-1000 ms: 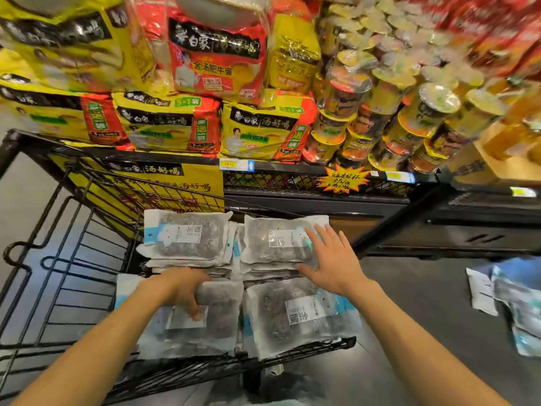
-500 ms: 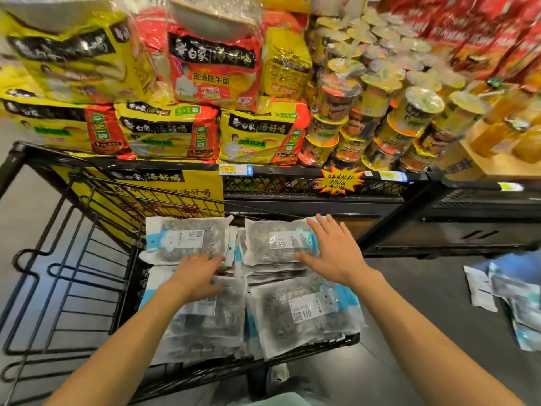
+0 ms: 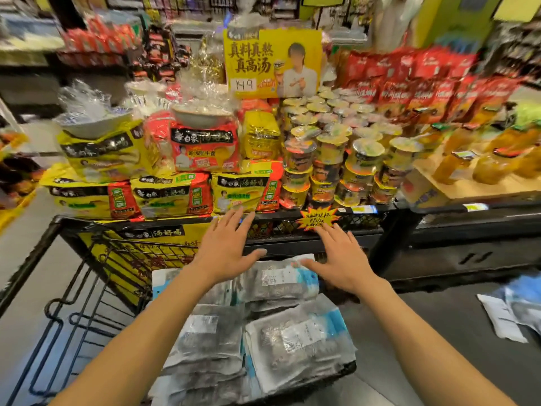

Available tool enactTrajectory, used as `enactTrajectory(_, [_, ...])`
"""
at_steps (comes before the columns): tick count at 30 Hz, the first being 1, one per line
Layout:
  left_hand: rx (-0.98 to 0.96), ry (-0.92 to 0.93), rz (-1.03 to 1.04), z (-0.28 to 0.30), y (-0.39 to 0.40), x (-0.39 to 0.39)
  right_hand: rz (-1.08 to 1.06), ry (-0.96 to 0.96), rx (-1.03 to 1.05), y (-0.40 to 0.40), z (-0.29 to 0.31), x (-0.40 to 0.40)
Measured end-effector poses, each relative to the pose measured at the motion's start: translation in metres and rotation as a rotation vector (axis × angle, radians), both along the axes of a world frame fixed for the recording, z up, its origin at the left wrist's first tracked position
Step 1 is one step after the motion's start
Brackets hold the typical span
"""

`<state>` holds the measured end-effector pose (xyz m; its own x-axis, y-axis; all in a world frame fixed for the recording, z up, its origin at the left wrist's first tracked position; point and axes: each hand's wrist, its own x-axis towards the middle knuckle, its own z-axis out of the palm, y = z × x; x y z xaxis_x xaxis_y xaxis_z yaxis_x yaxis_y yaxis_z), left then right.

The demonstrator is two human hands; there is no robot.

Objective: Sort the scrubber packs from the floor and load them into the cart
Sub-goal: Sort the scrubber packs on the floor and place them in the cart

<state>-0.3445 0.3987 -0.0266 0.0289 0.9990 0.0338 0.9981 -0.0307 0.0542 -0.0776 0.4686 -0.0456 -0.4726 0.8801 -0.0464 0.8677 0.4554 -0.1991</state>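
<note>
Lying flat in stacks on the black wire cart (image 3: 73,288), scrubber packs (image 3: 295,344) filling its right part, long axes running roughly left to right, label sides up, near right pack tilting a bit. Showing clear crinkly plastic pouches, dark round wire scrubbers inside, white labels, blue edges. Hovering above the far packs, left hand (image 3: 225,253) and right hand (image 3: 342,259) both spread flat, fingers straight, gripping nothing; touching the packs or not, hard to tell. Sitting on the grey floor at right, more loose packs (image 3: 509,312), well apart from the cart. Standing beyond the cart: noodle bags (image 3: 172,194), cup noodles (image 3: 336,159), yellow sign (image 3: 272,63), orange bottles (image 3: 491,153). Blurring at frame edges.
</note>
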Motion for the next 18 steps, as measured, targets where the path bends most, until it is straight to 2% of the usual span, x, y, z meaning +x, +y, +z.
enactTrajectory(4, [0.017,0.065,-0.088,0.018,0.017,0.056,-0.083,0.024,0.044,-0.004,0.019,0.065])
enactTrajectory(8, [0.053,0.098,-0.175,0.028,0.036,0.136,-0.191,0.025,0.071,-0.011,0.030,0.161])
enactTrajectory(18, [0.086,0.124,-0.568,0.029,0.104,0.420,-0.627,-0.055,0.105,-0.060,0.050,0.442])
